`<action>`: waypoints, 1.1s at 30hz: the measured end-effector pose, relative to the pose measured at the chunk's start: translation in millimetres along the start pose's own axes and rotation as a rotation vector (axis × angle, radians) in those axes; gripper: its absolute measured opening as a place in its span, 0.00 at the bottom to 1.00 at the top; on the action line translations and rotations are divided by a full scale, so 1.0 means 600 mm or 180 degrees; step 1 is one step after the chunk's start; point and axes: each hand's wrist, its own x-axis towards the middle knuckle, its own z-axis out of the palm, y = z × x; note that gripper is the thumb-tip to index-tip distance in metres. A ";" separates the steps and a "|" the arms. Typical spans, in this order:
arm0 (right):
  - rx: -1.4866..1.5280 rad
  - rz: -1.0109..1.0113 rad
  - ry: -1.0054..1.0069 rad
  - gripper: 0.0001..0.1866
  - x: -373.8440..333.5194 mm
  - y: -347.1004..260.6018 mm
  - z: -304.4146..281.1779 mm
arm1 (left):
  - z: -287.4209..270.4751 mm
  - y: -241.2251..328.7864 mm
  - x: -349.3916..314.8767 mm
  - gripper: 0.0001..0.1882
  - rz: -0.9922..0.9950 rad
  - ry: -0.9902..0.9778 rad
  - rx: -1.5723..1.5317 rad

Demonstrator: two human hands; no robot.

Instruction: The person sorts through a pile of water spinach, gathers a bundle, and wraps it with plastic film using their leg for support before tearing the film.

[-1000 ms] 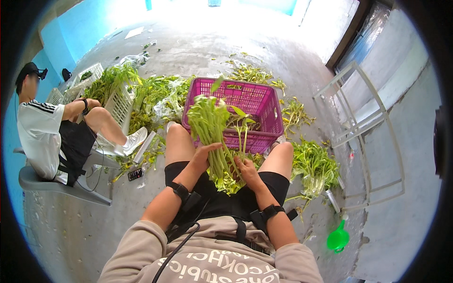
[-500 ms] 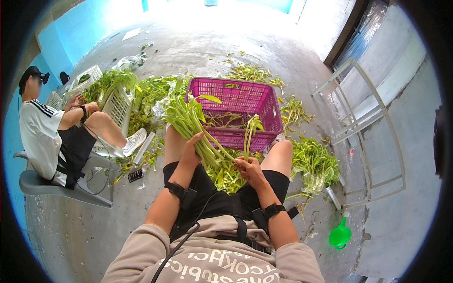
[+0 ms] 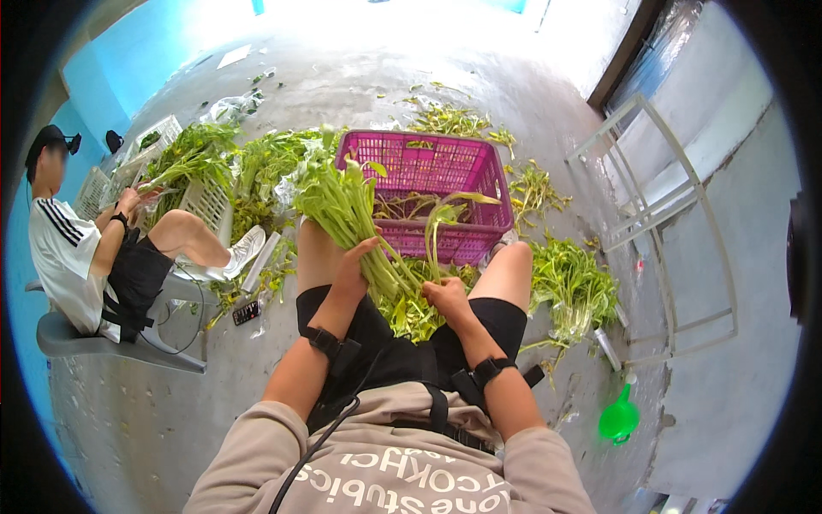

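My left hand (image 3: 349, 270) is wrapped round a thick bunch of leafy green stalks (image 3: 336, 201). The bunch leans up and to the left, its cut ends pointing toward my right hand. Between the fingers of my right hand (image 3: 447, 295) is a thin stalk (image 3: 433, 236) with a drooping, yellowish leaf, standing up before the crate. The fingertips of that hand are close to the bunch's lower ends; whether they touch is hard to tell. A purple plastic crate (image 3: 462, 245) stands just beyond my knees, with wilted stems (image 3: 411, 206) in it.
Loose greens (image 3: 411, 319) lie between my legs, and another pile (image 3: 569, 287) is at the right. A co-worker (image 3: 73, 244) sits on a grey chair (image 3: 77, 341) at the left beside pale crates (image 3: 208, 206). A metal frame (image 3: 659, 231) and a green funnel-shaped thing (image 3: 618, 418) are at the right.
The stalk in my right hand has swung, its leaf now stretching right over the crate. My right hand has shifted slightly left. The co-worker's hands have moved left with some greens.
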 end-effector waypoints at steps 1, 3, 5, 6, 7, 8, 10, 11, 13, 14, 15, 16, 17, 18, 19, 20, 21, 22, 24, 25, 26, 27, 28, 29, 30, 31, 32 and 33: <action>-0.0191 0.0078 0.0079 0.15 0.021 0.016 -0.001 | 0.003 -0.006 0.001 0.15 0.0067 -0.0093 0.0049; -0.1394 -0.0219 0.0527 0.19 0.051 0.054 -0.002 | 0.005 -0.003 0.009 0.15 0.0069 -0.0207 0.0141; -0.1683 -0.0199 0.0658 0.22 0.082 0.096 -0.007 | 0.019 0.023 0.002 0.14 0.0255 -0.0119 -0.0280; -0.1790 -0.0133 0.0601 0.19 0.084 0.081 -0.006 | 0.037 0.042 -0.007 0.14 0.0476 0.0061 -0.0197; -0.1760 -0.0111 0.0631 0.19 0.082 0.082 -0.001 | 0.033 0.042 -0.006 0.14 0.0444 0.0033 -0.0177; -0.1169 -0.0201 0.0585 0.19 0.083 0.083 -0.001 | 0.026 0.045 -0.007 0.14 0.0483 0.0086 -0.0077; -0.0140 -0.0412 0.0470 0.19 0.078 0.080 -0.002 | -0.015 0.038 0.010 0.14 0.0233 0.0066 -0.0152; -0.0173 -0.0429 0.0444 0.19 0.070 0.073 -0.011 | -0.019 0.028 0.015 0.14 0.0264 0.0084 -0.0179; 0.0816 -0.0280 0.0348 0.18 0.042 0.036 -0.019 | -0.030 0.027 0.019 0.15 0.0062 0.0127 -0.0007; 0.0925 -0.0057 0.0303 0.15 0.019 0.009 -0.022 | -0.025 0.025 0.015 0.15 0.0053 0.0095 0.0084; 0.0957 0.0031 0.0317 0.11 0.003 -0.010 -0.026 | -0.014 0.024 0.011 0.15 0.0080 0.0082 0.0064; 0.1020 -0.0051 0.0268 0.10 0.004 -0.004 -0.030 | -0.004 0.025 0.006 0.15 -0.0014 0.0022 0.0070; 0.1085 -0.0125 0.0201 0.08 0.003 -0.001 -0.029 | 0.001 0.026 0.000 0.15 -0.0104 -0.0023 0.0083; 0.1071 -0.0147 0.0186 0.08 0.003 0.001 -0.029 | 0.005 0.026 -0.002 0.15 -0.0107 0.0045 0.0148; 0.0956 -0.0274 0.0266 0.08 0.005 0.002 -0.029 | 0.003 0.024 -0.001 0.15 -0.0082 0.0041 0.0138; 0.0844 -0.0399 0.0338 0.08 0.004 -0.003 -0.025 | -0.003 0.023 0.001 0.15 -0.0171 0.0001 0.0166; 0.0836 -0.0416 0.0322 0.08 0.003 -0.008 -0.023 | -0.008 0.020 0.002 0.16 -0.0262 -0.0041 0.0196; 0.0960 -0.0300 0.0213 0.09 0.001 -0.012 -0.022 | -0.014 0.017 0.003 0.16 -0.0239 -0.0039 0.0192; 0.1215 -0.0135 -0.0196 0.15 0.003 -0.016 -0.024 | -0.019 0.009 0.006 0.16 -0.0482 0.0023 0.0134; 0.1205 -0.0147 -0.0204 0.15 0.004 -0.015 -0.022 | -0.022 0.006 0.008 0.16 -0.0466 0.0021 0.0127; 0.1529 -0.0179 -0.0488 0.17 0.006 -0.013 -0.019 | -0.023 0.004 0.010 0.16 -0.0518 0.0008 0.0180; 0.1851 -0.0206 -0.0778 0.19 0.006 -0.011 -0.016 | -0.025 0.002 0.011 0.16 -0.0568 -0.0002 0.0233; 0.1832 -0.0167 -0.0968 0.21 0.006 -0.009 -0.021 | -0.025 -0.004 0.013 0.16 -0.0543 0.0013 0.0222; 0.1818 -0.0159 -0.1006 0.21 0.000 -0.012 -0.018 | -0.022 -0.012 0.013 0.16 -0.0763 -0.0010 0.0205; 0.1625 -0.0233 -0.0858 0.22 -0.010 -0.020 -0.014 | -0.015 -0.015 0.012 0.16 -0.0983 -0.0033 0.0187; 0.1432 -0.0308 -0.0710 0.22 -0.015 -0.023 -0.011 | -0.008 -0.020 0.009 0.16 -0.0958 -0.0002 0.0178; 0.1187 -0.0391 -0.0748 0.21 -0.015 -0.021 -0.016 | 0.007 -0.022 0.003 0.16 -0.0720 -0.0051 0.0477; 0.1175 -0.0388 -0.0772 0.21 -0.013 -0.019 -0.017 | 0.014 -0.021 -0.001 0.16 -0.0486 -0.0099 0.0777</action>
